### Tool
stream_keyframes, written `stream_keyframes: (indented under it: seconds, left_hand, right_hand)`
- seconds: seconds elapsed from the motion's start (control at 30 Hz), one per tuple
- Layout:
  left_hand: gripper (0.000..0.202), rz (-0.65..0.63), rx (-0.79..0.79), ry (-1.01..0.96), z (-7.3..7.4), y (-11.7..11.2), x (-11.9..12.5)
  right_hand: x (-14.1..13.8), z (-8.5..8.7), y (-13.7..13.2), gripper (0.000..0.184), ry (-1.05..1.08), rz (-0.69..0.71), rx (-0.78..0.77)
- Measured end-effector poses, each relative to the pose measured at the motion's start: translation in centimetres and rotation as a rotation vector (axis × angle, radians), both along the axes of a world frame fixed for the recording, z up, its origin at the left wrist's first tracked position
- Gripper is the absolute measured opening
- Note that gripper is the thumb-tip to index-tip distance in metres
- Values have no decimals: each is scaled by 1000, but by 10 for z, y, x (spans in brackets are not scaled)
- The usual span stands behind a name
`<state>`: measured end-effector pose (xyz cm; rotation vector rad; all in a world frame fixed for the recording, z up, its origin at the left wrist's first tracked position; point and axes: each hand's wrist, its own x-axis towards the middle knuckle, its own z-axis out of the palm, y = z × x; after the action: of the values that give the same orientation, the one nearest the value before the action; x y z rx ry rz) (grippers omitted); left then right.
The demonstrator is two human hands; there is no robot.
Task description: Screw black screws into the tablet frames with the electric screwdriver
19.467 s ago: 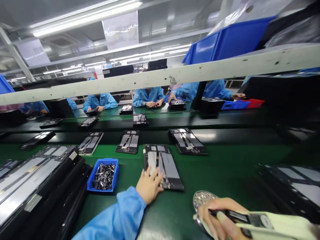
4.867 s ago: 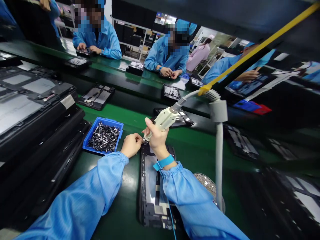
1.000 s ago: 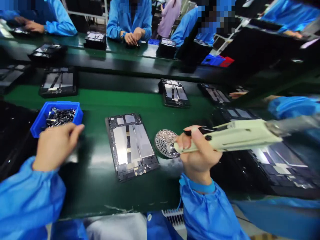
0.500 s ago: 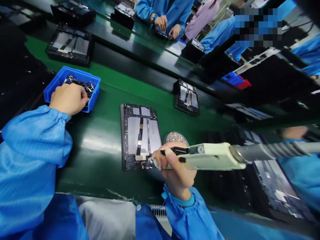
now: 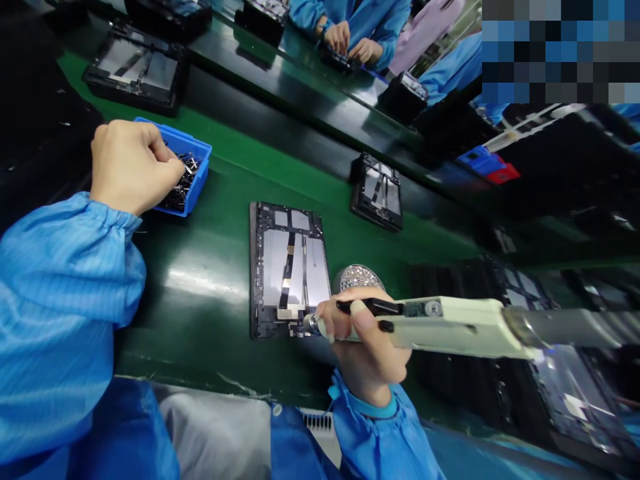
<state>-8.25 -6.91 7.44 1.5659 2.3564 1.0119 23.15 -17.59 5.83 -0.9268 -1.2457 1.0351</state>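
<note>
On the green conveyor belt [image 5: 215, 353] lies an opened tablet frame [image 5: 290, 270], thin, stiff-looking and probably fragile, best held by its edges. Left of the frame, the left hand [image 5: 130, 167] dips narrowly pinched fingers [image 5: 173, 167] among small dark metal parts [image 5: 180, 187] in a blue plastic bin [image 5: 197, 183]; any held part is hidden. Right of it, the right hand [image 5: 363, 340] wraps an electric screwdriver [image 5: 450, 327], its tip at the frame's lower edge.

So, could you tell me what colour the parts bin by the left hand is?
The parts bin is bright blue, best seen in the head view.
</note>
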Motion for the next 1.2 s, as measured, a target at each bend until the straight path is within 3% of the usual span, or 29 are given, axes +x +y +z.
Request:
stream_keyframes:
  seconds: [0.1,0.23,0.3,0.37,0.5,0.57,0.63,0.73,0.87,1.07,1.2]
  left_hand:
    - [24,-6,-52,-29,-3,3,-2]
    - [39,-87,71,-182,6,0,3]
    - [33,-131,120,-232,13,-6,19]
    - [28,-263,102,-291,13,-16,50]
    - [25,-690,-218,-653,-15,-40,133]
    - [16,-797,-395,-846,-34,-49,164]
    - [16,-830,-470,-904,-48,-53,176]
    - [22,-858,-476,-876,-50,-50,169]
    - [37,-817,-412,-738,-33,-34,147]
    - [41,-519,-265,-713,-19,-9,129]
    - [36,-478,-202,-669,-18,2,118]
  right_hand:
    - [4,-3,-2,24,-69,36,-18]
    - [8,-7,-3,30,-119,41,-33]
    - [7,-8,-3,34,-108,18,-41]
    - [4,-7,-3,35,-75,11,-44]
    - [-2,6,-7,22,42,25,-7]
    - [1,17,-6,18,89,17,28]
    - [11,26,0,20,119,-27,75]
    - [39,32,21,17,163,-191,158]
    - [76,18,53,34,188,-404,153]
    - [81,-12,62,36,109,-455,48]
    - [78,-14,63,34,93,-469,31]
